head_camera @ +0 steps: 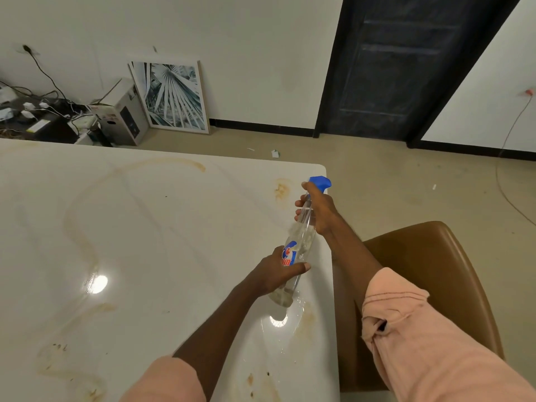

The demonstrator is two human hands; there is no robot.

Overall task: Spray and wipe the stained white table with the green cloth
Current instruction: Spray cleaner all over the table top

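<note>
A clear spray bottle with a blue trigger head and a red and blue label hangs tilted above the right part of the white table. My left hand grips its lower body. My right hand grips its neck just under the blue head. Brown stains cross the table: a long curved smear on the left, a blotch near the far right corner, and spots near the front edge. The green cloth is not in view.
A brown leather chair stands against the table's right edge, under my right arm. Beyond the table, a framed palm picture, a box and tangled cables line the wall. A dark door is at the back right.
</note>
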